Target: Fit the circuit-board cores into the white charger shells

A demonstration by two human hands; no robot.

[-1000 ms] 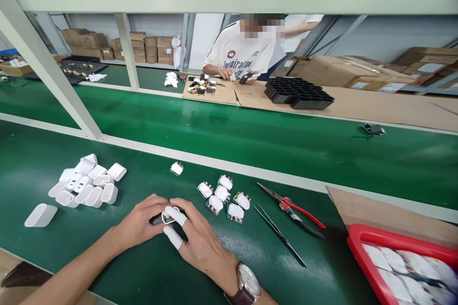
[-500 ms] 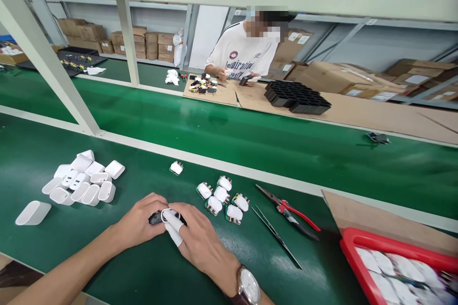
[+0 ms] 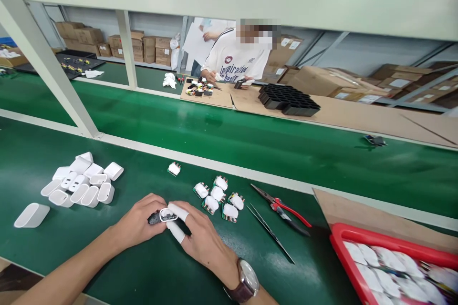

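Observation:
Both my hands meet low on the green mat around one small charger part (image 3: pixel 165 215), a white shell over a dark piece. My left hand (image 3: pixel 138 223) curls round its left end. My right hand (image 3: pixel 200 239), with white finger cots on two fingers and a wristwatch on the wrist, pinches its right end. Just right of my hands lies a cluster of several white-capped circuit modules (image 3: pixel 218 197), and one more module (image 3: pixel 174 168) sits apart behind them. A heap of empty white charger shells (image 3: pixel 80 184) lies to the left, with a single shell (image 3: pixel 31 215) nearer the edge.
Red-handled pliers (image 3: pixel 282 209) and tweezers (image 3: pixel 270 232) lie right of the modules. A red bin (image 3: pixel 343 238) of white parts stands at lower right on cardboard. Across the green conveyor belt (image 3: pixel 250 138) a person works beside black trays (image 3: pixel 288 99). A slanted frame post (image 3: pixel 46 66) stands at left.
My hands stay together on the part, with only small finger shifts. The camera has panned a little, sliding the scene slightly left. Another person has come into view behind the co-worker.

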